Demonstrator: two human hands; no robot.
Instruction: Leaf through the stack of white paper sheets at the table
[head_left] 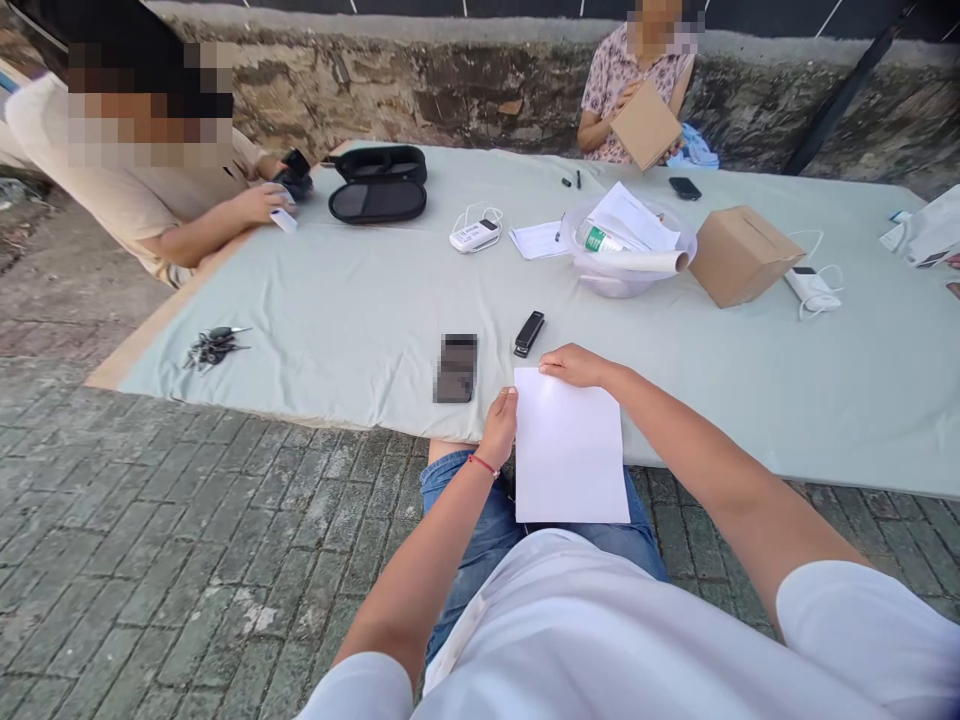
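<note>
A white sheet of paper (571, 450), perhaps a thin stack, lies partly over the table's front edge and partly above my lap. My left hand (501, 425) grips its left edge near the top corner, thumb on the upper face. At the top edge, my right hand (574, 365) is closed on the paper with the fingers bent. Just beyond the sheet lies a black stapler (529, 334), apart from both hands. Left of it rests a dark phone (456, 370), partly blurred out. The undersides of my fingers are hidden by the paper.
A cloth-covered table (337, 300) carries keys (216, 346), an open black case (379, 190), a white power bank (475, 236), a plastic bowl (611, 285) holding papers and a roll, and a cardboard box (742, 255). Two people sit opposite and left; one holds a cardboard box (646, 125).
</note>
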